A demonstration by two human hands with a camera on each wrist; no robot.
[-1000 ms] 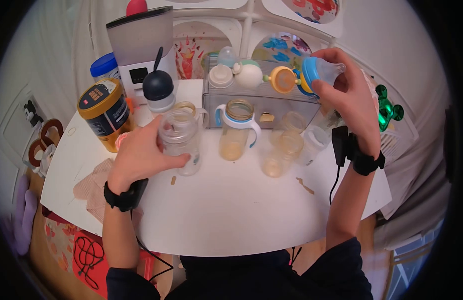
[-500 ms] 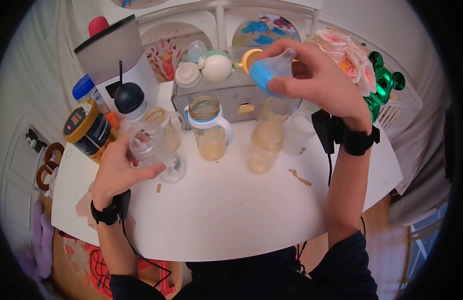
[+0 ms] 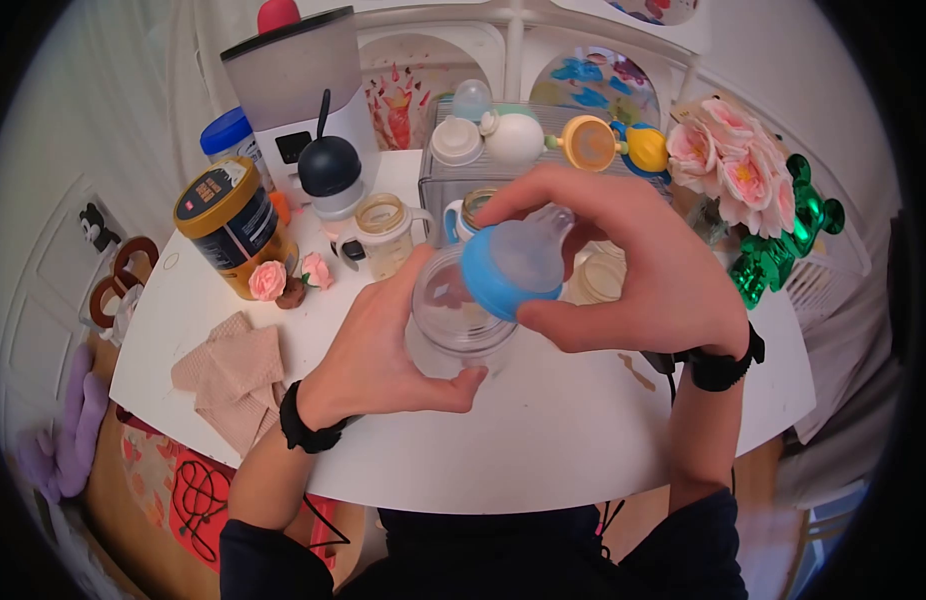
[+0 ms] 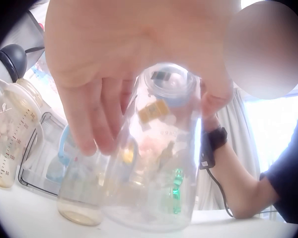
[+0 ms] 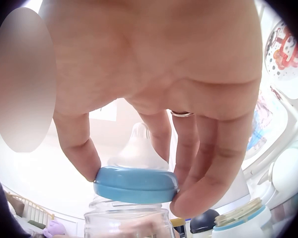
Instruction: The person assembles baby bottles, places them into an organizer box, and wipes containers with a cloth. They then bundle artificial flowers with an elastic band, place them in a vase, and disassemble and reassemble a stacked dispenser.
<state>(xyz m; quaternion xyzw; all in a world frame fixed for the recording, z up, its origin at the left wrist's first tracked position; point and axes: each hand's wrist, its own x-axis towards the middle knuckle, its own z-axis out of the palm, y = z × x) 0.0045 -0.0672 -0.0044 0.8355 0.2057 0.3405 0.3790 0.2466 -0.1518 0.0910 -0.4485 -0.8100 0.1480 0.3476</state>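
My left hand (image 3: 388, 350) grips a clear wide-necked baby bottle (image 4: 159, 183) around its upper part, over the middle of the table. Between thumb and fingers, my right hand (image 3: 643, 270) pinches a blue bottle collar (image 5: 136, 186) fitted with a clear teat (image 5: 138, 148). In the right wrist view the collar sits right at the bottle's threaded mouth, slightly tilted. Seen from the head, collar and fingers cover part of the bottle's opening. Behind the hands, a blue-handled bottle (image 3: 475, 205) is partly hidden, and a white-handled bottle (image 3: 391, 240) stands to its left.
A grey translucent box (image 3: 438, 190) at the back carries several lids and teats. At left stand a gold-lidded tub (image 3: 233, 230), a dark round-topped container (image 3: 330, 165) and a folded beige cloth (image 3: 233, 370). Pink flowers (image 3: 738, 160) and a green shiny figure (image 3: 783, 250) are at right.
My left hand has brought the clear bottle rightward to the table's middle. My right hand has lowered the blue collar and teat from above the box to the bottle's mouth.
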